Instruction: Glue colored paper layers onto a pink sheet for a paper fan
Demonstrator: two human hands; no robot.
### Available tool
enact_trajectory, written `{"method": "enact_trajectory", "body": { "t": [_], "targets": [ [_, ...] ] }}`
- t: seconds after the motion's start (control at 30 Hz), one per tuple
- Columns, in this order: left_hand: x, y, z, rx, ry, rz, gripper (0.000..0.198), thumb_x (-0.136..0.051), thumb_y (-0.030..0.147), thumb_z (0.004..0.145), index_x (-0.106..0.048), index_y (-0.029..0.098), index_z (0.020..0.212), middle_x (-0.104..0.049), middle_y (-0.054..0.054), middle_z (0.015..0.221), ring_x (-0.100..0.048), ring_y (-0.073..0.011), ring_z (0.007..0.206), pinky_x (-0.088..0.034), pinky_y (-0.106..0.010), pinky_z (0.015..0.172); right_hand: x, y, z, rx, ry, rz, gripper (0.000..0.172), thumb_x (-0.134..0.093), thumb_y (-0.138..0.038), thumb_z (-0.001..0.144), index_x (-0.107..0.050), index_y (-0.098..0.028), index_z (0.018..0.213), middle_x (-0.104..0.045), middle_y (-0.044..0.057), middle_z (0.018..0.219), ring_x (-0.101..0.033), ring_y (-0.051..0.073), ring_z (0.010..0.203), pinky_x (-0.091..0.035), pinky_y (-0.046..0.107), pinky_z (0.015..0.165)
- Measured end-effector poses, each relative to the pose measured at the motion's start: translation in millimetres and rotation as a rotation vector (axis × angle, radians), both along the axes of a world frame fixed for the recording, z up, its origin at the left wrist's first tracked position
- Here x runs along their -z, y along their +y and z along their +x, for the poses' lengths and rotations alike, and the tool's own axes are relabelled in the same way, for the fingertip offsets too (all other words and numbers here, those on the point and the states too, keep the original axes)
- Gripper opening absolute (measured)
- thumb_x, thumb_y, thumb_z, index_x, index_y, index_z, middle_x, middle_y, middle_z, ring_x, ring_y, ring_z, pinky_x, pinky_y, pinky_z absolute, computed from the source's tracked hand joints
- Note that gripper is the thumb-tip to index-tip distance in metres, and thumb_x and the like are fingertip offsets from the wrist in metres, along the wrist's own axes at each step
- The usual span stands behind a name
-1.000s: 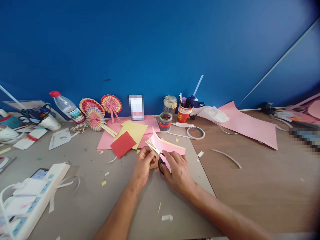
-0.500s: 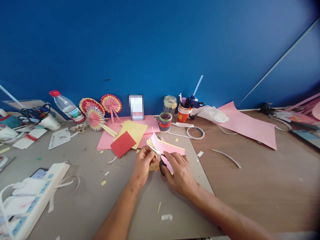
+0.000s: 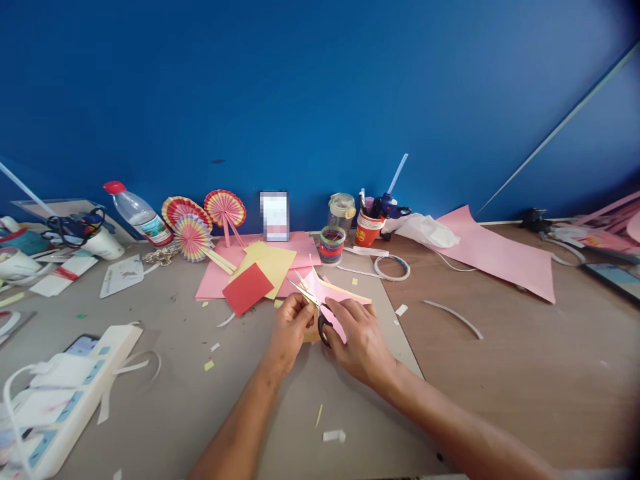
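Observation:
My right hand [image 3: 357,337] is closed around a pair of scissors [image 3: 325,331] with black handles, their blades parted and pointing up and left. A folded piece of pink and yellow paper [image 3: 340,292] lies against the blades, partly covered by my right hand. Just left of it, my left hand [image 3: 289,333] pinches the paper's near edge between thumb and fingers, close to the blades. Behind my hands a red card [image 3: 248,289] rests on yellow paper [image 3: 280,261] and pink sheets [image 3: 210,285].
Pleated paper fans [image 3: 225,207], a phone [image 3: 275,217], a jar of coloured rings [image 3: 331,245] and a red cup [image 3: 369,230] stand along the blue wall. A tape roll [image 3: 393,268] lies right of the jar. A power strip [image 3: 75,407] is at left; paper scraps are scattered about.
The scissor blades now show farther apart, with two separate tips. Both hands keep their hold, and the whole view has shifted slightly.

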State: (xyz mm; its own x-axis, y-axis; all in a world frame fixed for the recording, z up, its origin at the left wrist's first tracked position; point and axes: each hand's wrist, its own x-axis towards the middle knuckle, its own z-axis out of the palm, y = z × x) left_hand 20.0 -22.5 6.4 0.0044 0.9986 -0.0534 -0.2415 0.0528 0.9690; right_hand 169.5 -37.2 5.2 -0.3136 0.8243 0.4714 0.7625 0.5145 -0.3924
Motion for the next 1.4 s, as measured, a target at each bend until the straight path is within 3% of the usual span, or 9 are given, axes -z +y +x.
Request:
{"method": "enact_trajectory", "body": {
  "t": [0.13,0.23,0.7,0.93,1.4],
  "targets": [
    [-0.6,0,1,-0.033,0.027,0.012,0.018,-0.067,0.032,0.076,-0.058,0.019,0.084,-0.051,0.004,0.070,-0.042,-0.0079,0.060,-0.037,-0.021,0.060,-1.0,0,4,0.001,-0.007,-0.007,0.034,-0.049,-0.021,0.086,-0.056,-0.015,0.118,-0.063,0.009,0.095,-0.056,0.024,0.085,-0.034,0.035,0.074],
    [-1.4,-1,2,-0.026,0.041,0.019,0.026,-0.066,0.032,0.076,-0.059,0.020,0.098,-0.052,0.004,0.075,-0.043,-0.0077,0.061,-0.038,-0.021,0.061,-1.4,0,7,-0.005,-0.021,-0.001,0.033,-0.048,-0.021,0.086,-0.056,-0.015,0.117,-0.062,0.009,0.096,-0.056,0.024,0.087,-0.034,0.036,0.075],
    [-1.0,-5,3,0.004,0.100,0.073,0.007,-0.056,0.028,0.085,-0.056,0.022,0.090,-0.042,0.005,0.071,-0.036,-0.0078,0.061,-0.035,-0.019,0.060,2.9,-1,2,0.005,0.008,0.027,0.035,-0.048,-0.022,0.088,-0.053,-0.014,0.122,-0.064,0.010,0.100,-0.058,0.024,0.088,-0.034,0.036,0.074],
    [1.5,-5,4,-0.023,0.193,0.112,0.014,-0.054,0.026,0.085,-0.059,0.022,0.097,-0.044,0.004,0.071,-0.037,-0.0091,0.063,-0.036,-0.020,0.062,5.2,-1,1,0.036,-0.026,0.066,0.034,-0.047,-0.020,0.088,-0.054,-0.014,0.121,-0.064,0.010,0.095,-0.057,0.023,0.084,-0.033,0.034,0.071],
    [2.8,-5,5,-0.041,0.138,0.085,0.013,-0.057,0.027,0.083,-0.059,0.022,0.094,-0.040,0.005,0.069,-0.036,-0.0084,0.061,-0.035,-0.019,0.060,9.2,0,-2,0.026,0.009,0.078,0.034,-0.047,-0.019,0.088,-0.056,-0.012,0.120,-0.063,0.009,0.091,-0.056,0.022,0.082,-0.035,0.034,0.072]
  ]
}}
